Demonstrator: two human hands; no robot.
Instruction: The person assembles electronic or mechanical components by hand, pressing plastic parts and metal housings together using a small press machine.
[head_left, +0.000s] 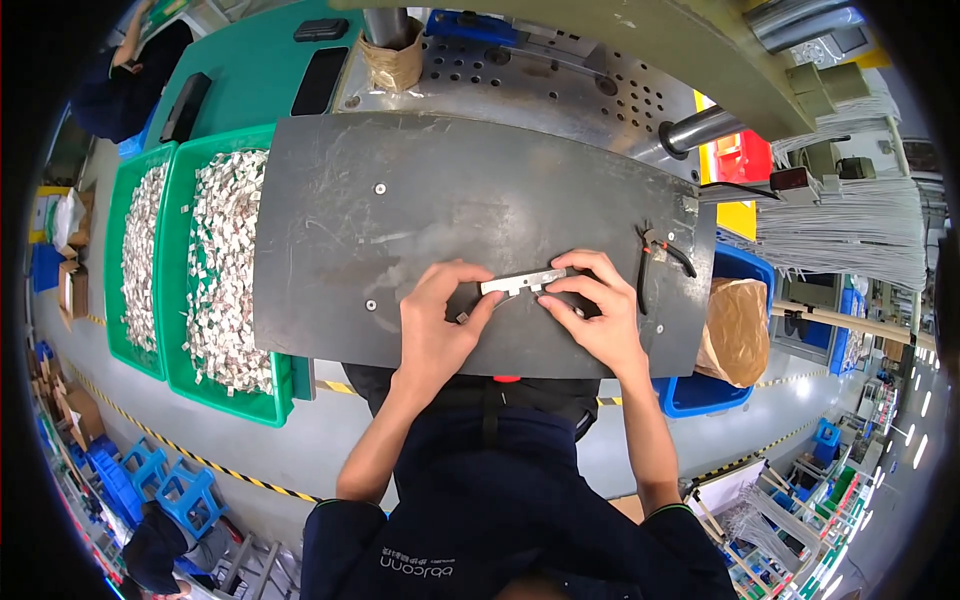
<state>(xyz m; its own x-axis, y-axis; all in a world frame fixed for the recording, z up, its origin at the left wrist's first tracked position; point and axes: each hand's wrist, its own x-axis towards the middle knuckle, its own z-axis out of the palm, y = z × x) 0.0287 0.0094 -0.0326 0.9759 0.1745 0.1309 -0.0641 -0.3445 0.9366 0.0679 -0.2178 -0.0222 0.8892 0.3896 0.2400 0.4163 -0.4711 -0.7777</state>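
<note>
A small flat grey metal strip (520,283) lies on the dark grey work plate (400,210), pinched at both ends. My left hand (440,320) grips its left end with thumb and forefinger, and a tiny piece (462,318) rests on the plate by the thumb. My right hand (595,305) holds the strip's right end from above, fingers curled over it. Both forearms come up from the lower edge in dark blue short sleeves.
Two green bins (215,270) of several small pale parts stand left of the plate. Black-handled pliers (660,255) lie at its right edge. A blue bin (720,390) with a brown bag sits lower right. White wire bundles (850,230) hang at right. Another person (125,70) is at upper left.
</note>
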